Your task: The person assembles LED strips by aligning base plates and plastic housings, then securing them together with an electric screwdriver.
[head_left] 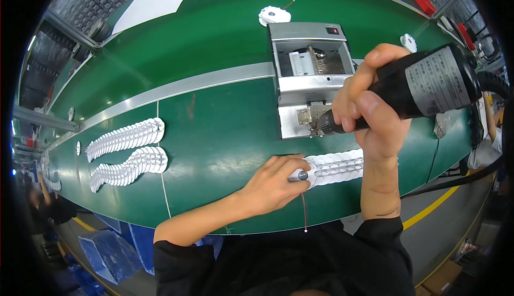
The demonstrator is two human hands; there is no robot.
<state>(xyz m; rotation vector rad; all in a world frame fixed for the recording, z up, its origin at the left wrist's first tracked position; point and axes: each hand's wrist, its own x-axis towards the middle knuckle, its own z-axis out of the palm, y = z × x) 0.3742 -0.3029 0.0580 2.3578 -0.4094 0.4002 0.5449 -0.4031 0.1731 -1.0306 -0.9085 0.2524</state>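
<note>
My right hand (375,100) is wrapped round a black electric screwdriver (436,82) with a pale label on its body. The driver lies tilted, its nose pointing left and its tip at the front pickup of a grey metal screw feeder (305,84). On the near side of the bench, my left hand (276,186) grips a small white housing (302,176) with a grey, dark-centred top. From it a thin cable (305,210) hangs toward the bench edge. The housing sits at the left end of a row of nested white plastic parts (340,167), partly hidden by my right forearm.
Two more curved rows of white parts (126,138) lie at the left of the green bench (214,114). A white round unit with a wire (274,15) rests behind the feeder. A metal rail (214,79) crosses the bench. Blue bins (112,253) stand below at the left.
</note>
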